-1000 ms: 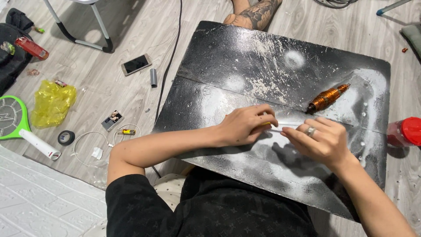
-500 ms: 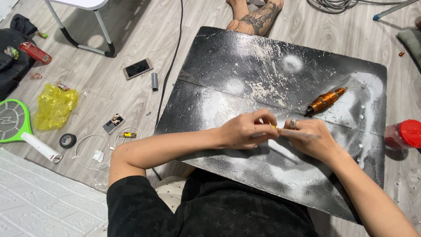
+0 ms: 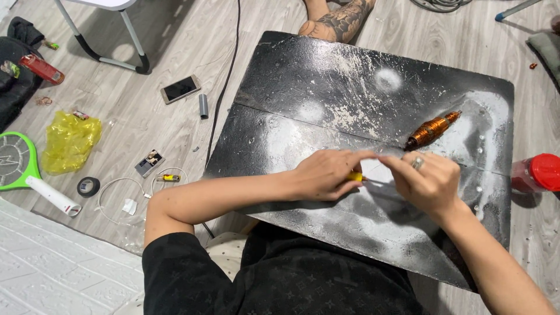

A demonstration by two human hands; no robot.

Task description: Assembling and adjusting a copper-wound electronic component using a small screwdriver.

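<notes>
Person sits on floor w/ a black board (image 3: 326, 76) in front, its surface dusted w/ white powder. Left hand (image 3: 324, 174) rests on board near centre, fingers curled shut on a small yellow tool (image 3: 355, 176); only a short yellow section shows between the fingers, rest hidden. Right hand (image 3: 429, 181) sits just beside it to the right, ring on one finger, fingertips pinched together and meeting the left hand's fingertips at the tool; cannot tell whether right hand grips the tool or only touches it. A thin pale strip runs from tool toward right hand, too small to identify. Copper-coloured cylinder (image 3: 433, 129) lies tilted on board, beyond right hand, apart from both hands. Red-lidded jar (image 3: 538, 173) stands on floor just off board's right edge. A tattooed leg (image 3: 341, 17) of another person touches board's far edge. Floor left of board: phone (image 3: 180, 88), grey tube (image 3: 203, 106), black cable (image 3: 224, 87) along board's left side, yellow bag (image 3: 69, 143), green racket-type swatter (image 3: 20, 169), tape roll (image 3: 88, 186), white wire loop (image 3: 116, 201). Chair legs (image 3: 105, 41) at top left.
</notes>
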